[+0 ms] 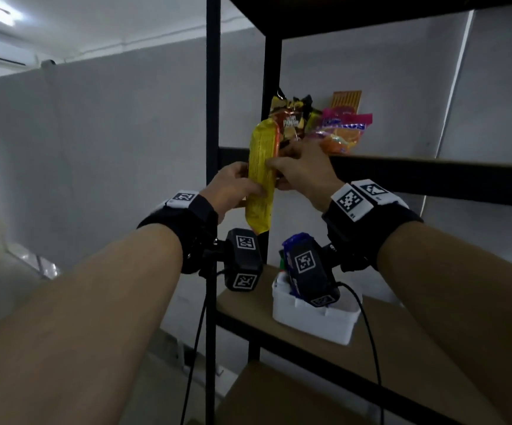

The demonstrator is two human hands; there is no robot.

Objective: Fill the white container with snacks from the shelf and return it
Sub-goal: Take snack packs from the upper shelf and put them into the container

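A long yellow snack packet hangs upright in front of the upper shelf's left end. My left hand grips its left side and my right hand pinches its right edge. Behind them, a heap of snack bags lies on the upper shelf: a brown and yellow bag and a pink and orange bag. The white container stands on the lower shelf, below my right wrist. A blue packet sticks up out of it, partly hidden by my wrist device.
The black metal shelf frame has two upright posts at its left end. An orange ribbed item leans against the back wall. A cardboard box sits below the lower shelf. Black cables hang from both wrist devices.
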